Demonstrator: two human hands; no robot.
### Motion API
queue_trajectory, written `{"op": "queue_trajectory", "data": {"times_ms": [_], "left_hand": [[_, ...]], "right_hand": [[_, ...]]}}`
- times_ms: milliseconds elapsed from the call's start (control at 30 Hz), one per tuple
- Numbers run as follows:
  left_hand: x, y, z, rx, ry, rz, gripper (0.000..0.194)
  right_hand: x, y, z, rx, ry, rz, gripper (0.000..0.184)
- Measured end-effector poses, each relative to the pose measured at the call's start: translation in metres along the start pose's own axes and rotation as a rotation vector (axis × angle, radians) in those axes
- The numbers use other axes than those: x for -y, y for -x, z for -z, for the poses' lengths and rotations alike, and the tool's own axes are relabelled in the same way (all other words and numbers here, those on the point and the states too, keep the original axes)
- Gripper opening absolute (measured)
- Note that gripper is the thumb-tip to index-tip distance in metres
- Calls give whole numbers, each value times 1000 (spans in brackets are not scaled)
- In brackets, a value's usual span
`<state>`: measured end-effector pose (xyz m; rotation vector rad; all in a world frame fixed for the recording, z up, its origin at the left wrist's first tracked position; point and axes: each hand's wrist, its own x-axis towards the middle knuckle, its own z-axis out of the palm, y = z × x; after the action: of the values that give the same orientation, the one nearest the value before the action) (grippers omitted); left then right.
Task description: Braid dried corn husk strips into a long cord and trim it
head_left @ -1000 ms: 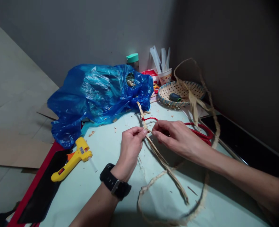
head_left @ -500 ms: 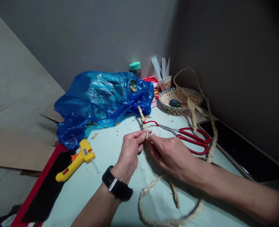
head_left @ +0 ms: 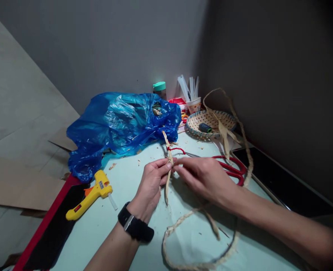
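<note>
Pinches the strip [head_left: 168,190] between the thumb and fingers of the left hand [head_left: 153,177], in front of the right end of the blue bag [head_left: 126,120]. Has the strip's upper end pointing toward the bag, its lower end hanging loose below the pinch, and red thread [head_left: 177,149] around its upper part, trailing right to the tip of the scissors [head_left: 243,166].

Brings the right hand [head_left: 211,177] in from the right, thumb and forefinger nearly together right at the strip. Cannot tell of any strand between those fingertips. Has the right hand partly covering the scissors, in front and to the right of the bag.

Wears a black watch [head_left: 135,226] on the left wrist. Has the yellow glue gun [head_left: 90,197] in front of the bag's left part, pale scraps [head_left: 112,166] close by on the table [head_left: 98,241]. Has the basket [head_left: 222,122] just right of the bag, holding a dark spool [head_left: 205,128]; the cup [head_left: 194,107] of clear sticks [head_left: 184,88] behind and to the bag's right; the jar [head_left: 159,90] behind its right end. Shows braided cord [head_left: 249,165] looping over the basket, then curving round well in front of the bag, and a black tablet [head_left: 282,182] farther right.
</note>
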<state>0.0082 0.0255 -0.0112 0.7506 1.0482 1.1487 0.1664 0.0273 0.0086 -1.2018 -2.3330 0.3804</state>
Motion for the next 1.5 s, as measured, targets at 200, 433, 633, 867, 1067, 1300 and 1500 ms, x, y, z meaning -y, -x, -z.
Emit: {"op": "queue_trajectory", "data": {"times_ms": [200, 433, 633, 867, 1067, 1300, 1500], "left_hand": [[3, 2, -3, 42, 18, -23, 18], [9, 1, -3, -55, -146, -111, 28], [5, 6, -5, -231, -782, -304, 11], [-3, 15, -10, -222, -1003, -316, 7], [-9, 16, -8, -195, -1013, -343, 14], [-1, 27, -17, -221, -1273, -554, 19], [22, 40, -32, -48, -1530, -756, 26]], "right_hand": [[-18, -15, -8, 230, -623, -137, 31], [-20, -15, -30, 295, -723, -241, 22], [-18, -15, -23, 225, -367, -176, 18], [-22, -18, -22, 219, -482, -192, 23], [-25, -17, -23, 193, -591, -253, 36], [-24, -15, -20, 189, -784, -276, 31], [-25, -13, -21, 254, -1191, -438, 25]]}}
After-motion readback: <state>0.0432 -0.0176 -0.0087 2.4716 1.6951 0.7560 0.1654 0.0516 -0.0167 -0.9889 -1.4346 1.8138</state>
